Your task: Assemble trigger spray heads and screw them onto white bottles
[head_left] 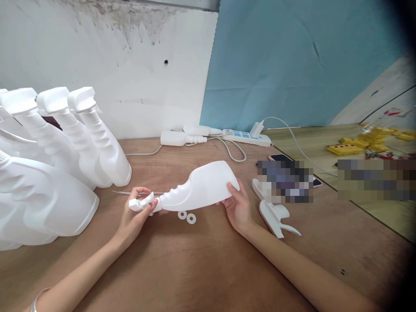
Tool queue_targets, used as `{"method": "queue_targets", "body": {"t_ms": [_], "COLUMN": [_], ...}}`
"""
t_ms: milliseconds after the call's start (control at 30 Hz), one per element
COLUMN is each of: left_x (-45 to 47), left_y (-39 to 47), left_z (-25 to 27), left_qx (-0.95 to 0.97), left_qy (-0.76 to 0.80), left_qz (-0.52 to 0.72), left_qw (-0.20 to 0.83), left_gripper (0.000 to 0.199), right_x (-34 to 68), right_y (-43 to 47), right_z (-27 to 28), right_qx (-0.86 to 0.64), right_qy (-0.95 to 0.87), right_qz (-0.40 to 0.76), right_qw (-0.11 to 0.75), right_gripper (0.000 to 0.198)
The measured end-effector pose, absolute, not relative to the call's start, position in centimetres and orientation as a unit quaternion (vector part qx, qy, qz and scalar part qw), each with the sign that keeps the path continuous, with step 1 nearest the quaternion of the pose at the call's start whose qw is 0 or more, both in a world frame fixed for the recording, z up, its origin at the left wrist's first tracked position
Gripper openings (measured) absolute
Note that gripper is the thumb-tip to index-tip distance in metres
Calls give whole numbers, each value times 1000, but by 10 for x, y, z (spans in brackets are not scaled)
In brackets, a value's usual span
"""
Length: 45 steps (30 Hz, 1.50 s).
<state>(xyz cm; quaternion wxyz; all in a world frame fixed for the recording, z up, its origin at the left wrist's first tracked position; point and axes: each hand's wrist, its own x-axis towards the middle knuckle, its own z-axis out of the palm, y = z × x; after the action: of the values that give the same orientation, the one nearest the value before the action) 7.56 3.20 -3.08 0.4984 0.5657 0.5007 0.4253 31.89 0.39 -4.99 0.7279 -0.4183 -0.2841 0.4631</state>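
Note:
A white plastic spray bottle [201,186] is held on its side above the table, neck toward the left. My right hand [238,210] grips it at the base, thumb on the near face and fingers underneath. At the neck, the fingers of my left hand [131,219] are closed around a white trigger spray head [141,203]. The head meets the bottle's neck; whether it is screwed on I cannot tell. Just below the bottle lie two white ring washers [191,218]. Right of my right hand rest loose white sprayer parts [274,216], one with a curved trigger.
Several white spray bottles [107,151] crowd the left side, some with heads fitted. Along the wall lie a power strip [250,138] with a plugged-in charger and two white bottle-shaped items [182,138]. A phone [281,158], blurred patches and yellow pieces [346,149] are at right.

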Motion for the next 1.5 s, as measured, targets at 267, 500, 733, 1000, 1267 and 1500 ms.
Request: {"method": "queue_targets", "body": {"t_ms": [267, 500, 733, 1000, 1267, 1500], "left_x": [74, 72, 70, 73, 70, 67], "left_y": [33, 35, 33, 36, 38, 45], "left_z": [-30, -36, -42, -37, -36, -48], "left_qx": [587, 625, 652, 617, 616, 440], "left_qy": [497, 461, 454, 473, 466, 453], "left_qz": [407, 420, 425, 406, 393, 475], "left_qw": [493, 470, 434, 481, 499, 613], "left_gripper": [33, 31, 29, 41, 29, 31], "right_x": [319, 319, 318, 319, 319, 316], "right_y": [3, 5, 6, 6, 7, 0], "right_z": [-49, -49, -46, -47, -49, -48], "right_qx": [-417, -426, -438, -443, -437, -412], "right_qy": [-286, -287, -286, -273, -277, -358], "right_qz": [459, 459, 456, 454, 456, 445], "right_qw": [730, 725, 720, 723, 724, 710], "right_gripper": [20, 21, 22, 25, 23, 26]}}
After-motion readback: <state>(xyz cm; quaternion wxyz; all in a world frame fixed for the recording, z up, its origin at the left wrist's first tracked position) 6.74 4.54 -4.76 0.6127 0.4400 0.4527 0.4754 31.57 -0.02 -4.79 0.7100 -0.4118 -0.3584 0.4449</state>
